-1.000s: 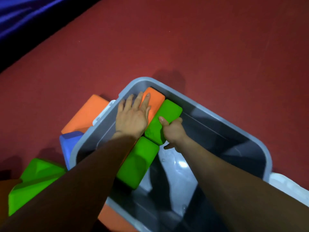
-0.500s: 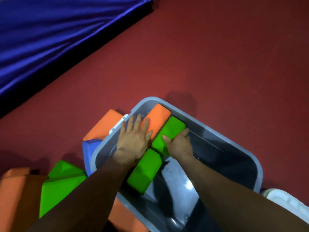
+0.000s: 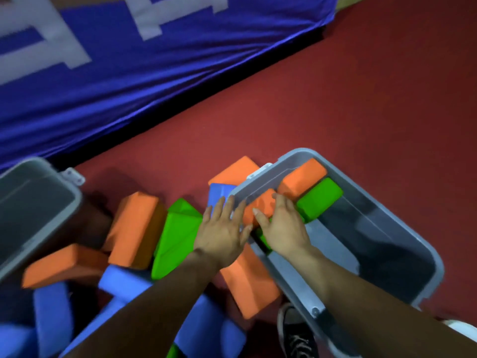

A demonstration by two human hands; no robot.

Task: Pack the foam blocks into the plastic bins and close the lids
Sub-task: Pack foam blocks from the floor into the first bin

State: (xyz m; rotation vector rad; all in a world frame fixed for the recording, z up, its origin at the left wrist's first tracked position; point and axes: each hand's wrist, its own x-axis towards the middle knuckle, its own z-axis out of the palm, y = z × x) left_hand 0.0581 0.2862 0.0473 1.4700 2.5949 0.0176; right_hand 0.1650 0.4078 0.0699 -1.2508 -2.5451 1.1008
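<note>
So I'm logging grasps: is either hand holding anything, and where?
Neither grips: right hand lies flat on the orange foam block in the grey plastic bin; left hand is open.

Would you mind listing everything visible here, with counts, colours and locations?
Open bin: one, grey, right.
Blocks in that bin: two orange, two green, far-left end.
Second bin: one, grey, left edge.
Loose orange blocks: four, floor between the bins.
Loose green block: one, centre pile.
Loose blue blocks: several, bottom left; count unclear.
Cloth: one, blue with white marks, top left.
Floor: red.
Shoe: one, black, bottom.
Hands: left hand open, over the bin's rim; right hand flat on the bin's blocks.
</note>
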